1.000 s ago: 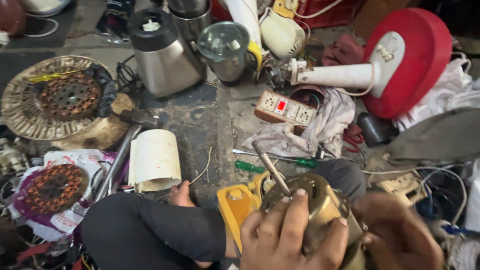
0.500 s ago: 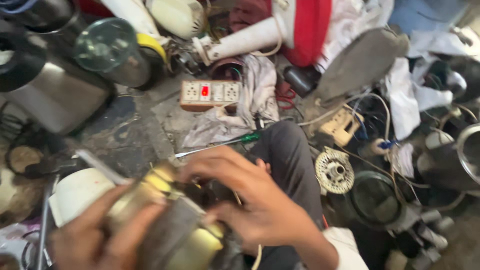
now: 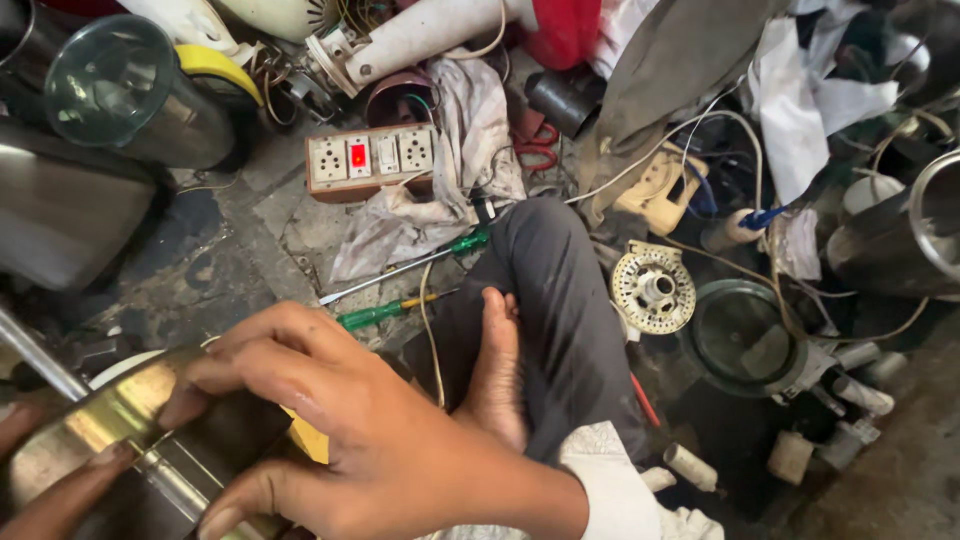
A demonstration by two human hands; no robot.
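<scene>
At the bottom left I grip a brass-and-steel motor body [image 3: 105,430] with both hands. My right hand [image 3: 340,420] lies across its top and side, fingers spread and curled over the metal. My left hand [image 3: 45,495] shows only in part at the lower left edge, fingertips pressed on the casing. A steel shaft [image 3: 35,360] sticks out of the motor toward the upper left. My bare foot [image 3: 495,370] and my bent knee in grey trousers [image 3: 560,290] lie just right of my right hand.
Two green-handled screwdrivers [image 3: 400,272] [image 3: 385,313] lie on the floor beyond my hand, near a wooden socket board [image 3: 370,160] and a rag. A white perforated disc [image 3: 653,290], a dark round lid [image 3: 745,335], a blender jar [image 3: 110,90], steel vessels [image 3: 920,230] and wires crowd around.
The view has swung right and closer. The motor and my hands now sit at the lower left, and my right hand has spread wider over the casing.
</scene>
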